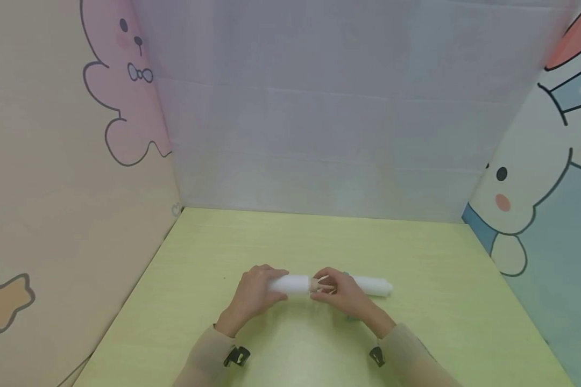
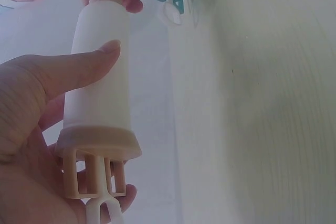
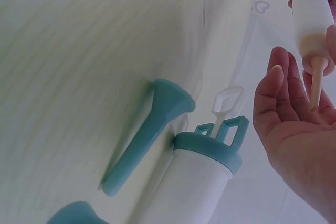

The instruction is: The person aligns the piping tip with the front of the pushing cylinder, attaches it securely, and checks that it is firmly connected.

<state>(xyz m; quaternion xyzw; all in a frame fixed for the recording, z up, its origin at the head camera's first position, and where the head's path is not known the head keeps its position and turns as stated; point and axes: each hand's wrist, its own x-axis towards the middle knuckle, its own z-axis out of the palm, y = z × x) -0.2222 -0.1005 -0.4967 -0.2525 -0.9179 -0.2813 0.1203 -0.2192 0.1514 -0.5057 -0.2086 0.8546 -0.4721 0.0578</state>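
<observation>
My left hand (image 1: 255,293) grips a white syringe-like tube (image 1: 292,285) lying level above the table, its thumb along the side. In the left wrist view the tube has a beige collar (image 2: 100,142) with open handle loops and a white plunger end. My right hand (image 1: 346,294) is at the other end, fingertips pinching the base of a slim beige nozzle (image 3: 316,80). Its palm is partly turned up in the right wrist view. Beyond the right hand a second white tube (image 1: 375,286) lies on the table, with a turquoise looped collar (image 3: 207,148).
Beside the second tube lies a turquoise funnel-shaped nozzle (image 3: 147,137). Another turquoise piece (image 3: 77,213) shows partly at the lower edge. The pale yellow table (image 1: 319,236) meets a whitish back wall (image 1: 319,134), with cartoon-printed side walls left and right.
</observation>
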